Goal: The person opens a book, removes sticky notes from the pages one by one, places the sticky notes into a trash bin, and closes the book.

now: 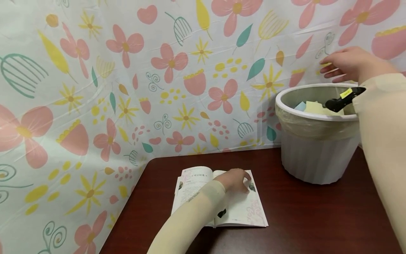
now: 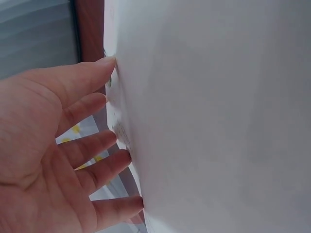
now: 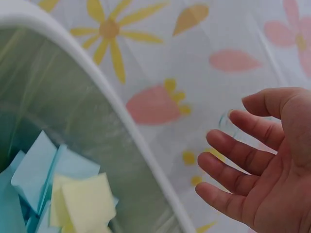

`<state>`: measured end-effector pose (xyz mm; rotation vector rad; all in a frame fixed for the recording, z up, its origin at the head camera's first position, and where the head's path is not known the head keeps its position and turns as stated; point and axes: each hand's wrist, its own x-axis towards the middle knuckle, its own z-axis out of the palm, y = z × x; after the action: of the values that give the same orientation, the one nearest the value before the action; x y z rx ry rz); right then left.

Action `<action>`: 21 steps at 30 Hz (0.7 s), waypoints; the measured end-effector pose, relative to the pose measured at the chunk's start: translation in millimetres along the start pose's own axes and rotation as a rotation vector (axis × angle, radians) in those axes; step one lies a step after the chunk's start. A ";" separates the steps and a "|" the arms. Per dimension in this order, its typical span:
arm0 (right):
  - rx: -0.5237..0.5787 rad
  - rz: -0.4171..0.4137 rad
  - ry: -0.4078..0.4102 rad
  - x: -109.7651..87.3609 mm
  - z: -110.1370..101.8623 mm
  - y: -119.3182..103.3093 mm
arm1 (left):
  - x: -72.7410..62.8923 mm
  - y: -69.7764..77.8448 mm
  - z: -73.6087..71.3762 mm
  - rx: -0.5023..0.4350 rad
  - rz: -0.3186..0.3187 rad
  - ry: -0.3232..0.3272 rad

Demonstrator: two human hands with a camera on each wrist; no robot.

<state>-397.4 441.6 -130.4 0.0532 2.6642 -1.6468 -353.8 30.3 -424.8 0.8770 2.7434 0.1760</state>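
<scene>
An open book [image 1: 242, 208] lies on the dark table, its printed left page [image 1: 193, 183] facing up. My left hand [image 1: 234, 179] rests on the right page near its top, and in the left wrist view its spread fingertips touch the white paper [image 2: 204, 121]. Above the far rim of a white trash bin [image 1: 317, 151], my right hand [image 1: 349, 65] hangs in the air with fingers loosely bent and nothing in them. Inside the bin, the right wrist view shows folded blue paper [image 3: 41, 170] and pale yellow paper [image 3: 87, 199].
A clear plastic liner [image 1: 304, 128] folds over the bin's rim. The bin stands on the right of the dark red table [image 1: 152, 211]. A flower-printed curtain [image 1: 177, 88] hangs close behind the table and along its left side.
</scene>
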 end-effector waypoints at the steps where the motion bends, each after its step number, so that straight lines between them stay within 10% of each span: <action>1: -0.024 -0.027 0.005 -1.6 3.6 -4.7 | -0.8 -0.8 0.1 0.001 -0.006 -0.002; 21: -0.458 -0.340 -0.201 -51.5 116.3 -74.6 | -63.2 -18.5 -16.3 -0.027 0.004 -0.017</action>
<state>-349.7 303.0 -114.4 -0.5622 2.9223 -0.9794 -318.9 -22.3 -399.7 0.8734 2.7173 0.2043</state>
